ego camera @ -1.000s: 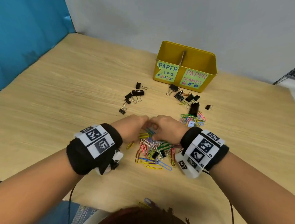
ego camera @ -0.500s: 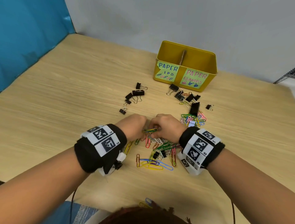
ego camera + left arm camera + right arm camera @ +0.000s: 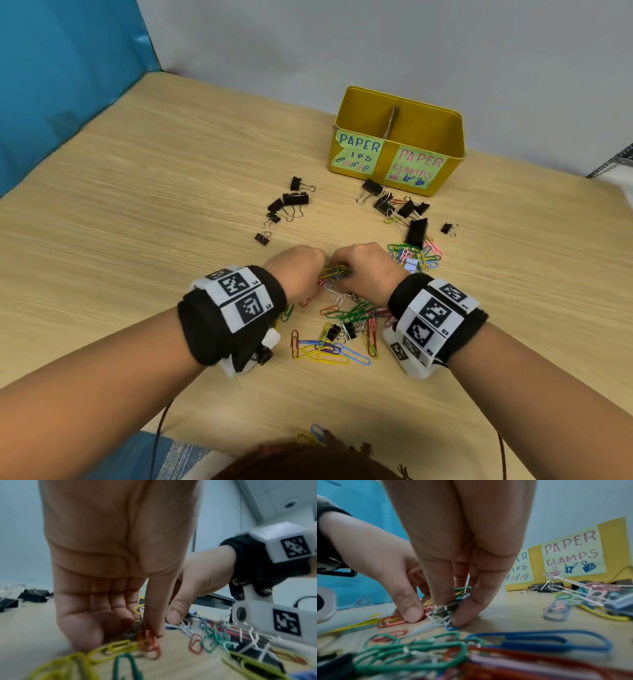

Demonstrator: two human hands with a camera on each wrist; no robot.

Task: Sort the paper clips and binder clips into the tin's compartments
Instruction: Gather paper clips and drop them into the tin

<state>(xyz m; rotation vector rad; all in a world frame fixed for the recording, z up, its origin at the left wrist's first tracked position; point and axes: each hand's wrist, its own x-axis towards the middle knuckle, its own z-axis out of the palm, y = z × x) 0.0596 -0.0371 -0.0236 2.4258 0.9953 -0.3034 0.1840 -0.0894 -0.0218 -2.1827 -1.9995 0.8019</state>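
A heap of coloured paper clips lies on the wooden table near me. My left hand and right hand meet over its far edge. Both pinch a bunch of paper clips between thumb and fingers, seen close in the left wrist view as paper clips and in the right wrist view as paper clips. The yellow tin stands behind, with a divider and labels for paper clips on the left and paper clamps on the right. Black binder clips and more binder clips lie scattered before it.
A second small pile of paper clips with a large black binder clip lies right of my hands. A blue panel borders the table on the left and a grey wall stands behind the tin.
Both hands have stayed together over the pile, shifting slightly while gathering the clips between their fingertips. The bunch is a little more lifted from the heap.
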